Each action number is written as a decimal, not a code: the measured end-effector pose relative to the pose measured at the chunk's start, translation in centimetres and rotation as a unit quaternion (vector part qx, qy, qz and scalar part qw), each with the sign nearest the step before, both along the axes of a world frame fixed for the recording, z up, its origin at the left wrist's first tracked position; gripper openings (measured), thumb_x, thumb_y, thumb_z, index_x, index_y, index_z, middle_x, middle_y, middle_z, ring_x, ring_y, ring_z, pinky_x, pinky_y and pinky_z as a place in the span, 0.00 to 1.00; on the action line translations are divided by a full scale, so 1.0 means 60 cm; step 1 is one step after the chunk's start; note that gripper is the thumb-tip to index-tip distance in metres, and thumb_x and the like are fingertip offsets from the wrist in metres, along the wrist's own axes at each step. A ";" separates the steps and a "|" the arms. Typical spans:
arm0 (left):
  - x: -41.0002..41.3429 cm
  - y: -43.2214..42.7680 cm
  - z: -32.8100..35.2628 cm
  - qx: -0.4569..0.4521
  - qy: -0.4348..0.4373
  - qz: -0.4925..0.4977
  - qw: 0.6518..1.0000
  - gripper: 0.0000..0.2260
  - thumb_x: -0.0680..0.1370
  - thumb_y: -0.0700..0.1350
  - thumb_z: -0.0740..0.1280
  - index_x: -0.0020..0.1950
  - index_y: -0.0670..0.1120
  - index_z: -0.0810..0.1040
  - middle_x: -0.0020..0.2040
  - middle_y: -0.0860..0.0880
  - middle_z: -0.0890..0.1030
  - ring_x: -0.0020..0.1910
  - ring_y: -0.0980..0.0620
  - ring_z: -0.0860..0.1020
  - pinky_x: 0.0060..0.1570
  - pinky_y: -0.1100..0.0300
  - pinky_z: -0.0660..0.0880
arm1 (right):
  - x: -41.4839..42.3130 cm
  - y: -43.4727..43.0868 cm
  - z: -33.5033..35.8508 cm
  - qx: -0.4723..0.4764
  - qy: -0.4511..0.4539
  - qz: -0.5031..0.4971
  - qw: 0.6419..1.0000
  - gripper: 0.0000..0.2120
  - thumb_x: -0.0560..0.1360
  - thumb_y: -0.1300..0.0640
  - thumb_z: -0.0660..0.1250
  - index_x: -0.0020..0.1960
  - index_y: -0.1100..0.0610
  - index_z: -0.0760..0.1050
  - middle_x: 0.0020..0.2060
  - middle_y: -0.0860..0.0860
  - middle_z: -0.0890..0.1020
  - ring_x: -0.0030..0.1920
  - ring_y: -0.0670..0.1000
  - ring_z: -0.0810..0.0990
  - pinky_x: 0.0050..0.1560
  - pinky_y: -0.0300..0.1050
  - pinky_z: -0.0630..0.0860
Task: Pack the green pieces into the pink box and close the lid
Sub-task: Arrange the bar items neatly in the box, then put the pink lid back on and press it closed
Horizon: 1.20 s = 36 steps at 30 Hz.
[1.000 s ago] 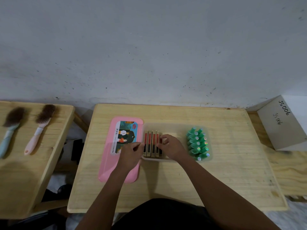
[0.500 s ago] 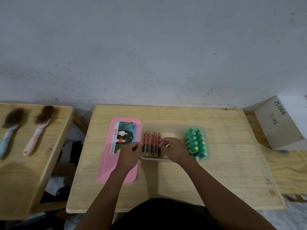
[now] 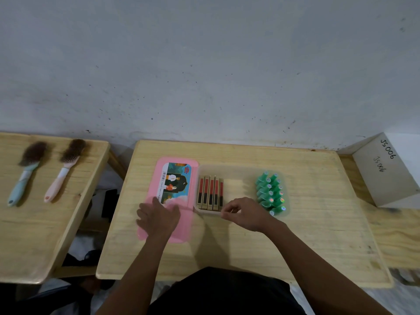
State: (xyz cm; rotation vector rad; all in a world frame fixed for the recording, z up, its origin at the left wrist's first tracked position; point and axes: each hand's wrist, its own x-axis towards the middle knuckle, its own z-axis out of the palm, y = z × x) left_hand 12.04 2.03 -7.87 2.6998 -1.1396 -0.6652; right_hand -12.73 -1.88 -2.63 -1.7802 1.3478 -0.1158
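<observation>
The pink lid [image 3: 181, 214] with a picture sticker lies flat on the table, left of the translucent box [image 3: 236, 171]. Several red, black and gold pieces [image 3: 210, 194] stand in a row at the box's left end. Several green pieces [image 3: 270, 193] lie packed in two rows at its right end. My left hand [image 3: 158, 218] is blurred, fingers spread, over the near half of the lid. At the box's near rim my right hand [image 3: 244, 213] has curled fingers, and thumb and forefinger pinch the rim.
The wooden table [image 3: 306, 235] meets a grey wall at the back. A second table on the left carries a blue-handled brush [image 3: 25, 176] and a pink-handled brush [image 3: 62, 171]. A white box marked JS006 [image 3: 386, 176] stands at the right.
My left hand has left the box's left edge and moved down and left onto the pink lid. My right hand has drawn back from the red pieces to the near rim.
</observation>
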 end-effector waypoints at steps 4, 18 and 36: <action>0.001 0.002 -0.005 0.000 -0.005 0.006 1.000 0.36 0.68 0.63 0.70 0.66 0.44 0.63 0.61 0.39 0.68 0.61 0.38 0.69 0.61 0.45 0.68 | 0.002 0.001 0.002 -0.006 0.001 0.006 1.000 0.08 0.73 0.45 0.70 0.47 0.48 0.84 0.44 0.44 0.85 0.43 0.43 0.80 0.46 0.41 0.76; 0.026 -0.011 0.043 -0.110 0.107 0.178 0.972 0.21 0.74 0.51 0.66 0.61 0.40 0.70 0.59 0.38 0.74 0.57 0.38 0.73 0.55 0.45 0.71 | 0.000 0.008 0.000 -0.014 0.004 -0.003 1.000 0.11 0.73 0.43 0.70 0.48 0.49 0.84 0.45 0.43 0.84 0.43 0.40 0.80 0.46 0.40 0.76; -0.107 -0.092 0.266 -0.458 0.181 0.041 0.869 0.08 0.80 0.47 0.63 0.50 0.44 0.67 0.45 0.50 0.75 0.42 0.54 0.75 0.37 0.69 0.73 | -0.143 0.024 0.046 -0.055 0.240 -0.186 0.951 0.14 0.69 0.37 0.69 0.47 0.45 0.81 0.45 0.43 0.83 0.47 0.49 0.82 0.44 0.42 0.75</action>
